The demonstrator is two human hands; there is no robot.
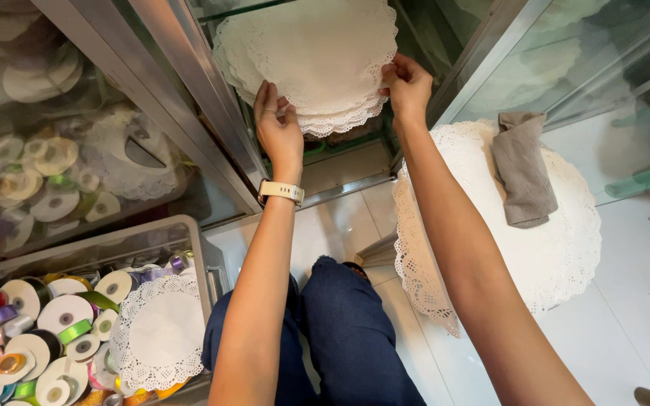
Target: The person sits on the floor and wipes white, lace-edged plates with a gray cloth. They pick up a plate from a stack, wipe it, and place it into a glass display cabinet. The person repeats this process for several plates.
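Note:
Both my hands hold a stack of round white paper lace doilies (311,56) inside an open glass cabinet. My left hand (277,129), with a pale watch on its wrist, grips the stack's lower left edge. My right hand (405,84) pinches the right edge. The stack lies flat on a glass shelf, partly inside the cabinet opening. Below my arms are my knees in dark blue trousers (332,331).
A large lace doily (536,248) lies on the white tiled floor at right with a grey cloth (524,169) on it. A bin of ribbon spools (31,338) with a smaller doily (161,331) on top sits at lower left. Metal door frames (189,105) flank the opening.

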